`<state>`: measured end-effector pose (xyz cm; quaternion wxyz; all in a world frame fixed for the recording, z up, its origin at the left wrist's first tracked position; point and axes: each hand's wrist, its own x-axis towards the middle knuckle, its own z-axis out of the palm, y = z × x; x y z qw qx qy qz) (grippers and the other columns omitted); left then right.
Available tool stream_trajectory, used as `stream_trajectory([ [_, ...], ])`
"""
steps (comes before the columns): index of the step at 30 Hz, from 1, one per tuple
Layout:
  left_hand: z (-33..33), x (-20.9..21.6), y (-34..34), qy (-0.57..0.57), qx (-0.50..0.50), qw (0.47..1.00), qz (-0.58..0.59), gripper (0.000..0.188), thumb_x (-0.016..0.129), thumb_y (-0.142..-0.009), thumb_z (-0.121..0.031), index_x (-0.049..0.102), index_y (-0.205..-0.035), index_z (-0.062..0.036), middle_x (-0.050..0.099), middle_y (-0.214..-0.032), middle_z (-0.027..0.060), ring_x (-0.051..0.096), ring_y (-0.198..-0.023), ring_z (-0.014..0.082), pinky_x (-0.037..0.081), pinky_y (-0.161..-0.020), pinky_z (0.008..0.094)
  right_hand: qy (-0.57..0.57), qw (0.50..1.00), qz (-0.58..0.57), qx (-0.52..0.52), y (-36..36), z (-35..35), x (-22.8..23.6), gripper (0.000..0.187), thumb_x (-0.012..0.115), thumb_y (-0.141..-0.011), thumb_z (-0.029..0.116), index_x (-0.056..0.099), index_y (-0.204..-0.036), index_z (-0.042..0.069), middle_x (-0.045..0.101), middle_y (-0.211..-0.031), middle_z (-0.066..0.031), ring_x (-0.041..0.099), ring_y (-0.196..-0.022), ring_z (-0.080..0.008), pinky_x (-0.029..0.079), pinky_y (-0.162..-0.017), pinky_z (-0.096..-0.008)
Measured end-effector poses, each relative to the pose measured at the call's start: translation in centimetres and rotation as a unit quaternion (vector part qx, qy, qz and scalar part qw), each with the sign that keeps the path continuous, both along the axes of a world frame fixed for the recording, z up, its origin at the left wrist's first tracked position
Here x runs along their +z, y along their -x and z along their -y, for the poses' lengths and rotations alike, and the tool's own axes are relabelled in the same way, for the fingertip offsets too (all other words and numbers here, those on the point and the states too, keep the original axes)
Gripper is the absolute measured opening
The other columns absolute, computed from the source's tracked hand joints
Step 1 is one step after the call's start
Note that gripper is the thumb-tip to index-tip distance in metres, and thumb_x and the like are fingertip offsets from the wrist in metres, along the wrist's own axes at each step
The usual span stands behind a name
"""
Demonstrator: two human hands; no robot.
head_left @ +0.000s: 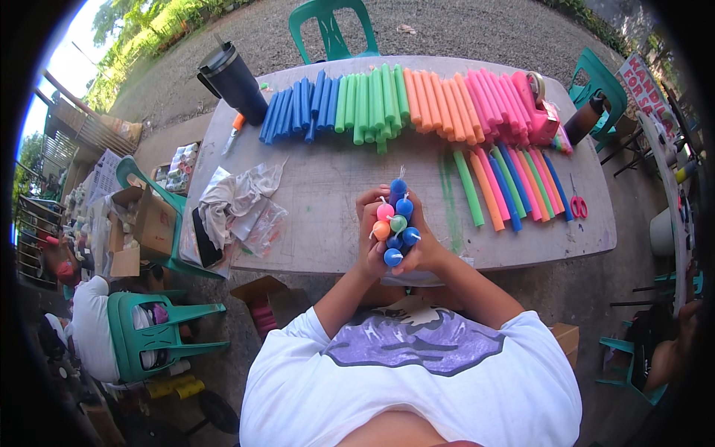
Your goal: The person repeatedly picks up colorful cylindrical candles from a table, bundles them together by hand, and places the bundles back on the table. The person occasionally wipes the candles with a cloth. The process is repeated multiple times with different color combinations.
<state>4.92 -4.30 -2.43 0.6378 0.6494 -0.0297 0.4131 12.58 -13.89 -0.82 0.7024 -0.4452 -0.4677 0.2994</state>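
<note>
Between my two hands, near the table's front edge, is a bundle of candles [398,222] in blue, pink, orange and green, wick ends facing up. My left hand [369,242] is wrapped round its left side. Around the right side close the fingers of my right hand [426,242]. One blue candle [398,190] stands out at the far side of the bundle. To the right lies a mixed row of candles [512,186]. Behind are piles of blue candles [298,108], green candles [369,104], orange candles [443,104] and pink candles [497,104].
Red-handled scissors [579,205] lie at the right. A pink tape dispenser [538,123] and a dark bottle [585,119] stand behind. A dark tumbler [237,82], an orange-handled knife [235,128], crumpled cloth and plastic [238,205] and a phone [205,242] are at left.
</note>
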Motion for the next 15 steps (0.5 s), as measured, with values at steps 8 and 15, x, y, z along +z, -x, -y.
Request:
stream_trajectory([
  [8, 0.6, -1.0, -0.3, 0.313, -0.136, 0.939, 0.033, 0.07, 0.034, -0.09, -0.053, 0.028, -0.143, -0.0087, 0.036, -0.145, 0.0093, 0.036, -0.134, 0.0231, 0.027, -0.112, 0.0395, 0.04, 0.998, -0.018, -0.046, -0.3, -1.8, 1.1, 0.131, 0.086, -0.052, 0.05, 0.004, -0.148, 0.013, 0.025, -0.146, -0.0156, 0.03, -0.135, -0.0317, 0.028, -0.109, -0.0433],
  [15, 0.1, 1.7, -1.8, 0.436, -0.139, 0.885, 0.08, 0.072, 0.02, -0.09, -0.06, 0.023, -0.147, -0.0164, 0.034, -0.146, 0.0111, 0.038, -0.133, 0.0274, 0.03, -0.11, 0.0435, 0.213, 0.945, 0.115, -0.219, 0.0, -4.0, 4.7, 0.082, 0.059, -0.087, 0.042, 0.016, -0.147, 0.006, 0.031, -0.143, -0.0262, 0.031, -0.135, -0.0369, 0.026, -0.11, -0.04],
])
